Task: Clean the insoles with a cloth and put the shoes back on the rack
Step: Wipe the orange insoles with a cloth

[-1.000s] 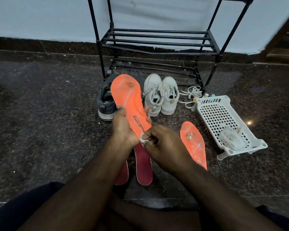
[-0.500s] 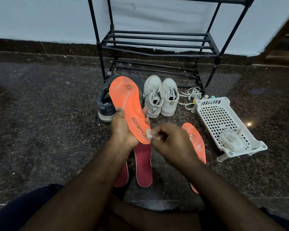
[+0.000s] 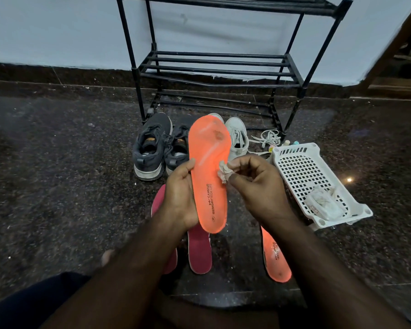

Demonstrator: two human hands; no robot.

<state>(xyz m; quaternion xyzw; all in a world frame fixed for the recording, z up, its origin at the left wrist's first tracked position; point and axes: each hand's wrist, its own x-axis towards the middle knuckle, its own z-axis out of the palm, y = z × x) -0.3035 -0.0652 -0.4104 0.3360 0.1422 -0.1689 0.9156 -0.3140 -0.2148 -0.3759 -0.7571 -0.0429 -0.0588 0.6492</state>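
- Orange foam insole, held upright between the two hands with its printed heel end nearest the person and its toe end pointing away toward the rack.
- The left hand grips the insole's left edge and lower half, thumb on the front face, fingers curled behind.
- The right hand pinches a small crumpled pale cloth between thumb and fingertips, and the wad touches the insole's right edge near its middle.
- The step in hand looks like wiping this insole. Pale streaks and a dark smudge show on the toe half, above the hands, so that area likely needs the most passes.
- To do it well, the left hand should brace the foam from behind so it does not flex, while the cloth works in long strokes along its length; the wad is small, so turning it to a fresh face would help.
- A second orange insole lies on the floor under the right forearm; two dark red insoles lie under the left forearm.
- Beyond the hands, a dark grey pair of shoes and a white pair stand on the floor in front of the rack, not yet on it.
- Right of the right hand sits a white perforated plastic basket; in its near corner lies a clear packet of pale material, contents unclear.
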